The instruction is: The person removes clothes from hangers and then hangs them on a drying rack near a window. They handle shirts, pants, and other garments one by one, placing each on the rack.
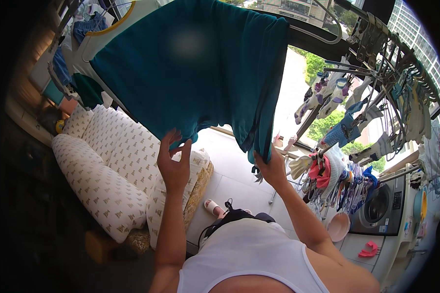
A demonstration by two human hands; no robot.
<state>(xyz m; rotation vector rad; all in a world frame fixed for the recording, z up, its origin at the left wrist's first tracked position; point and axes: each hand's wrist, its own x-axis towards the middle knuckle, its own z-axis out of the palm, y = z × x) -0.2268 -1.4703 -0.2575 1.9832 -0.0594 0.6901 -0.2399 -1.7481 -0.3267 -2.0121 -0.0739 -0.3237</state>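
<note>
A large teal cloth garment [190,73] hangs in front of me, spread wide from the top of the view. My right hand [271,164] grips its lower right edge, where a dark trim shows. At the garment's lower left edge is my left hand [174,161], thumb and fingers apart; its fingertips are close to the cloth, and whether they touch it I cannot tell. How the garment is held up at the top is out of view.
A sofa with a patterned white cover [121,157] stands at left. At right, socks [330,95] hang from a clip rack, above many hangers [337,186]. Beyond are a washing machine [377,208] and a pink basin [338,227]. Windows [326,117] lie behind the rack.
</note>
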